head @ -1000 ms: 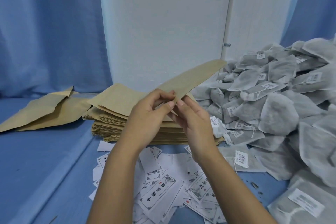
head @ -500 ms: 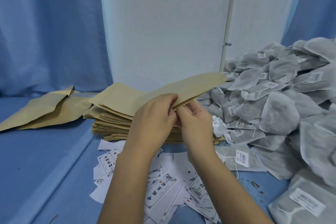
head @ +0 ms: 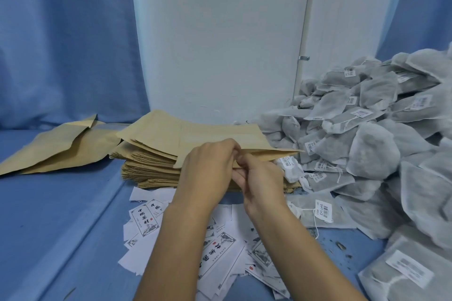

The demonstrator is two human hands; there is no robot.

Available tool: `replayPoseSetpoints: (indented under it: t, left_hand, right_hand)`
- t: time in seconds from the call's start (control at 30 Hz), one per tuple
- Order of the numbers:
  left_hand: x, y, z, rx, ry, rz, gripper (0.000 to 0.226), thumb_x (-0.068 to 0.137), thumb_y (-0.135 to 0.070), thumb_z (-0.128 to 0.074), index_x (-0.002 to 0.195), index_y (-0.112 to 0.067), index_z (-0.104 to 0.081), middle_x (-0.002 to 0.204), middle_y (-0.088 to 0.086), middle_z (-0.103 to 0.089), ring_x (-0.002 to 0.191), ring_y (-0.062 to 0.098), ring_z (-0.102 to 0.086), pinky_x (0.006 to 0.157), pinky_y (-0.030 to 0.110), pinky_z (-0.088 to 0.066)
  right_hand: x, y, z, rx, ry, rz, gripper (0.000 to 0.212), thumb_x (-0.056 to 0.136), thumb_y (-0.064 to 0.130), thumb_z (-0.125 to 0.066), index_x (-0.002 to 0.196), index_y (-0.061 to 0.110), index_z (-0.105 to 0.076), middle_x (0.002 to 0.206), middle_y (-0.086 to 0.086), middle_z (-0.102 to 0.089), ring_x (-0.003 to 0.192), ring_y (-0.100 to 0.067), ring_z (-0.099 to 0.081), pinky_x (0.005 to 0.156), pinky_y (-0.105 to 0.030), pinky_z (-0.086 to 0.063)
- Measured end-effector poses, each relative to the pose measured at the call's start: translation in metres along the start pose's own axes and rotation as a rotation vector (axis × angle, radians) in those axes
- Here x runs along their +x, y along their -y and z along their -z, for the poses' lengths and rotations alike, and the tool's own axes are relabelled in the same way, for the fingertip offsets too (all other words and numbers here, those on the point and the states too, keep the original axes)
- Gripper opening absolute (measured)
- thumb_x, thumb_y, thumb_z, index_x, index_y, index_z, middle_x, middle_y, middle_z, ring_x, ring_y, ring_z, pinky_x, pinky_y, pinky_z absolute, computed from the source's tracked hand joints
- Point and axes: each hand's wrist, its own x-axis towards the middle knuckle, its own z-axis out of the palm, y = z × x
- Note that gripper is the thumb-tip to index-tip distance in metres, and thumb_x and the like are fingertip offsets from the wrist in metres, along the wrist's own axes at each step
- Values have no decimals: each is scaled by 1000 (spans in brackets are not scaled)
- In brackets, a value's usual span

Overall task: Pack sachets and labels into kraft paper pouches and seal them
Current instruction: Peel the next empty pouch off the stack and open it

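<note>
I hold one kraft paper pouch (head: 220, 137) flat above the stack of kraft pouches (head: 149, 161). My left hand (head: 208, 168) pinches the pouch's near edge from above, and my right hand (head: 261, 183) pinches the same edge just to the right, fingers curled into the mouth. The two hands touch each other. White printed labels (head: 146, 220) lie scattered on the blue surface under my forearms. A big heap of grey mesh sachets (head: 367, 149) with barcode tags fills the right side.
Two loose kraft pouches (head: 56, 146) lie at the left on the blue cloth. A white wall panel (head: 220, 44) and blue curtains (head: 61, 44) stand behind. Dark crumbs (head: 340, 245) dot the surface near the sachets.
The pouch has tipped down from a raised slant to lie nearly flat over the stack. Both hands moved lower and closer together on its near edge.
</note>
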Motion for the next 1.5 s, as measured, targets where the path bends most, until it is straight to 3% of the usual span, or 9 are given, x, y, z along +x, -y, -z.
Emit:
replayPoseSetpoints:
  t: [0.13,0.43,0.7,0.83,0.97,1.1,1.3,1.43,1.5]
  left_hand:
    - [0,0,-2,-123,-101,64,21,96,-22,-48,107,-23,-65,97,2,-71,94,27,-61,79,37,-43]
    - [-8,1,-19,-24,-219,-70,46,76,8,-52,111,-18,-66,114,-4,-66,97,24,-61,76,36,-46]
    - [-12,32,-19,-59,-257,220,62,80,15,-41,134,-14,-53,143,1,-47,136,18,-36,107,31,-29]
    - [-10,19,-27,15,-161,270,55,88,2,-41,137,-23,-50,134,3,-56,123,23,-50,93,32,-38]
    - [-11,0,-36,-84,-117,224,55,93,-10,-43,141,-35,-40,116,6,-65,105,29,-57,78,34,-43]
    - [-8,-13,-40,-553,-215,362,40,97,-23,-45,136,-28,-47,109,3,-68,103,23,-61,76,28,-42]
    - [1,-1,-28,-1303,-325,752,27,90,-13,-40,101,-10,-65,93,13,-70,87,29,-68,55,33,-57]
    - [-1,11,-29,-1234,-347,799,35,88,1,-33,83,-18,-61,91,10,-67,83,28,-64,49,29,-54]
    - [-1,15,-31,-1158,-317,810,33,88,4,-33,79,-19,-55,90,9,-63,81,28,-60,54,31,-54]
  right_hand:
    - [1,-3,2,-30,-29,26,22,85,-11,-49,71,4,-55,48,3,-58,42,-3,-55,47,-18,-50]
    - [15,1,14,13,57,-128,18,94,18,-54,103,6,-65,78,-12,-74,68,-20,-73,54,-27,-57]
    - [30,6,36,100,-117,-176,21,97,27,-51,110,13,-60,92,-10,-69,76,-21,-68,49,-28,-56]
    - [30,5,30,182,-68,-96,24,97,13,-50,120,9,-56,108,-11,-65,93,-21,-65,67,-31,-56]
    - [20,0,18,-205,165,132,27,88,-3,-54,114,5,-55,104,-10,-69,99,-21,-66,82,-32,-54]
    - [14,-1,12,-592,266,379,28,96,4,-45,104,20,-65,92,2,-72,86,-11,-66,82,-30,-52]
    - [13,-1,18,-1133,355,680,65,82,-14,-36,127,25,-61,136,6,-55,124,7,-43,101,-3,-29]
    - [16,-6,25,-1301,315,771,69,80,-15,-36,133,23,-56,145,-2,-46,134,-14,-43,109,-19,-29]
    - [15,-8,26,-1202,206,824,72,77,-20,-34,133,20,-56,145,-4,-45,132,-8,-40,106,-7,-23]
